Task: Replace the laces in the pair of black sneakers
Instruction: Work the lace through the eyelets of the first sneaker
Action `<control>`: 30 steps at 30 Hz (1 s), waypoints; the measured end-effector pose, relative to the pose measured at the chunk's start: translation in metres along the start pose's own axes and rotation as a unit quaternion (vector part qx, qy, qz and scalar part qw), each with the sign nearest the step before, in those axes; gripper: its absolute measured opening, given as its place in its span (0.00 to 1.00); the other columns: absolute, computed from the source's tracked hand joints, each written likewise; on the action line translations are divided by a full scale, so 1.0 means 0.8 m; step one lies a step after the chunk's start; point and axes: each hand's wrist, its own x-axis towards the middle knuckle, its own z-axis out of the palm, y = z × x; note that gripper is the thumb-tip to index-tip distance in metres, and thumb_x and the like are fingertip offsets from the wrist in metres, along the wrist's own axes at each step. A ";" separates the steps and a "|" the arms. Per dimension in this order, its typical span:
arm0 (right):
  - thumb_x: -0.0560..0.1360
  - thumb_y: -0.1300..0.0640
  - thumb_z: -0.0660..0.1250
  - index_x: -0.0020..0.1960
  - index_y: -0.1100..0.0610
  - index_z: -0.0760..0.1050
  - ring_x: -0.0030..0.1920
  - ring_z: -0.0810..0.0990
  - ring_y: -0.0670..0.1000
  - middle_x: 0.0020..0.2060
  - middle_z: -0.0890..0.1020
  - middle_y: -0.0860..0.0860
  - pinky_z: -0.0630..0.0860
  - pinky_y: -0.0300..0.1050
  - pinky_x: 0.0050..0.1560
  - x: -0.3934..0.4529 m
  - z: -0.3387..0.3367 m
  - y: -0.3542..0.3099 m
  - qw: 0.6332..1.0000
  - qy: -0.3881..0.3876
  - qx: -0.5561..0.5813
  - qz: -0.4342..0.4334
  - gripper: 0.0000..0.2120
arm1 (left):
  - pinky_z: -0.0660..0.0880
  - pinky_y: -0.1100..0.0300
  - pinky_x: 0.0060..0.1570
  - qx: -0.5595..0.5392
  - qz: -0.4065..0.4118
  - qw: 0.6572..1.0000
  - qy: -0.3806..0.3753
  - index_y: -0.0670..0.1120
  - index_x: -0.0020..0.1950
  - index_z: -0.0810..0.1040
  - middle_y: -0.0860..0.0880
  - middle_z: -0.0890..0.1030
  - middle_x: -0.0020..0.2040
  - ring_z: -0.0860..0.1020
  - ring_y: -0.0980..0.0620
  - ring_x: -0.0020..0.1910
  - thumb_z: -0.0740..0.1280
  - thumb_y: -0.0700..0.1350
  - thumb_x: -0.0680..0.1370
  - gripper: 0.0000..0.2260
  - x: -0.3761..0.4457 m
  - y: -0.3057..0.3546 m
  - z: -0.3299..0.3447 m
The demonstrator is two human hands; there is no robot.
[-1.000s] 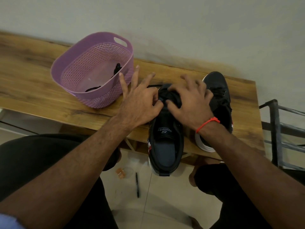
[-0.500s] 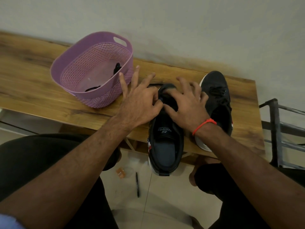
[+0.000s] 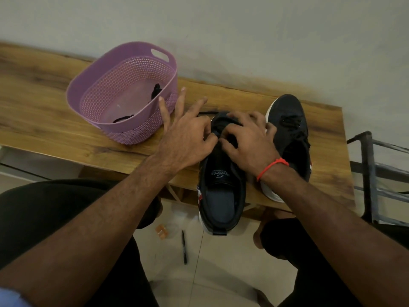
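At the wooden table's (image 3: pixel 55 120) near edge, the left hand (image 3: pixel 188 140) and right hand (image 3: pixel 247 140) have closed in over the near black fabric sneaker's (image 3: pixel 221 191) eyelets, fingertips now pinching its black lace (image 3: pixel 207 113), apparently mid-threading. Right, the second black sneaker (image 3: pixel 290 127) stays put. Far left, the purple perforated plastic basket (image 3: pixel 124 134) is unchanged.

Near sneaker (image 3: pixel 221 196): toe and eyelet rows covered by left hand (image 3: pixel 188 142) and right hand (image 3: pixel 247 142); what the fingers (image 3: pixel 212 138) pinch can't be made out. Far sneaker (image 3: pixel 290 129): heel behind the right wrist. Black lace (image 3: pixel 208 113) runs under the left hand, end unseen. Dark scraps in the purple basket (image 3: pixel 93 85) too small to identify. Worktop (image 3: pixel 44 120) cut off at left frame edge.
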 end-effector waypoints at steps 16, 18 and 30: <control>0.71 0.49 0.65 0.42 0.51 0.71 0.63 0.68 0.56 0.56 0.76 0.46 0.62 0.54 0.58 0.005 -0.016 0.009 0.986 0.127 0.100 0.031 0.07 | 0.29 0.31 0.69 0.010 0.000 1.000 -0.002 0.54 0.38 0.72 0.48 0.63 0.81 0.42 0.39 0.82 0.61 0.54 0.72 0.06 0.001 0.001 0.000; 0.72 0.49 0.66 0.46 0.49 0.70 0.63 0.67 0.56 0.57 0.74 0.47 0.64 0.56 0.61 0.008 -0.019 0.013 0.984 0.128 0.114 0.056 0.07 | 0.28 0.32 0.69 0.007 0.000 1.000 0.001 0.54 0.38 0.72 0.48 0.63 0.80 0.42 0.40 0.82 0.61 0.54 0.72 0.06 0.001 0.001 0.000; 0.73 0.46 0.63 0.46 0.50 0.74 0.64 0.66 0.56 0.60 0.74 0.47 0.61 0.54 0.60 0.009 -0.017 0.014 0.985 0.135 0.090 0.057 0.08 | 0.28 0.31 0.69 -0.002 -0.001 1.000 -0.004 0.53 0.38 0.73 0.47 0.64 0.80 0.43 0.39 0.82 0.61 0.54 0.72 0.06 0.001 0.001 -0.001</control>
